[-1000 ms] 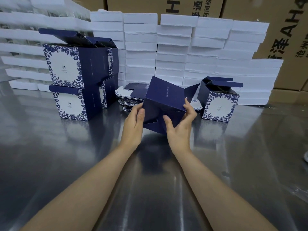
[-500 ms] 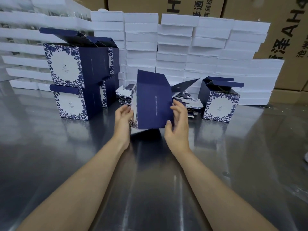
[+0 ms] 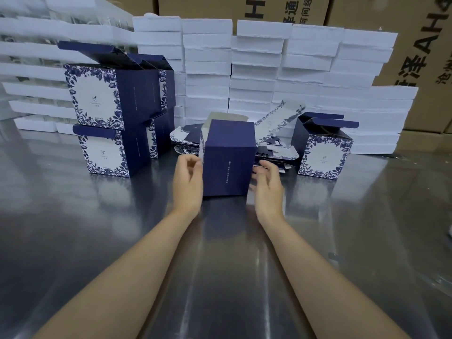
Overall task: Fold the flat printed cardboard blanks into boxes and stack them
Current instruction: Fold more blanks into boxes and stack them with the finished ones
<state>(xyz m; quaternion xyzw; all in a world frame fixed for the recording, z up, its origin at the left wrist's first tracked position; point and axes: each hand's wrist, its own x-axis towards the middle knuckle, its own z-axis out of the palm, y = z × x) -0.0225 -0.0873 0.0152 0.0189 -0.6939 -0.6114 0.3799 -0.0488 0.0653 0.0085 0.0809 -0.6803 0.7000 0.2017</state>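
Between both hands, centre of the steel table (image 3: 73, 241), the folded box (image 3: 228, 157) stands upright, long axis vertical, top w/ flaps not yet shut. Left hand (image 3: 187, 178) fingers curl at its left edge — prob. touching, blurred; right hand (image 3: 267, 183) loose, open, just beside it. Stack of boxes (image 3: 115, 113) lies left — left hand nearer.

Head view: you look forward and down, close over your forearms, across the shiny metal table (image 3: 97, 241).
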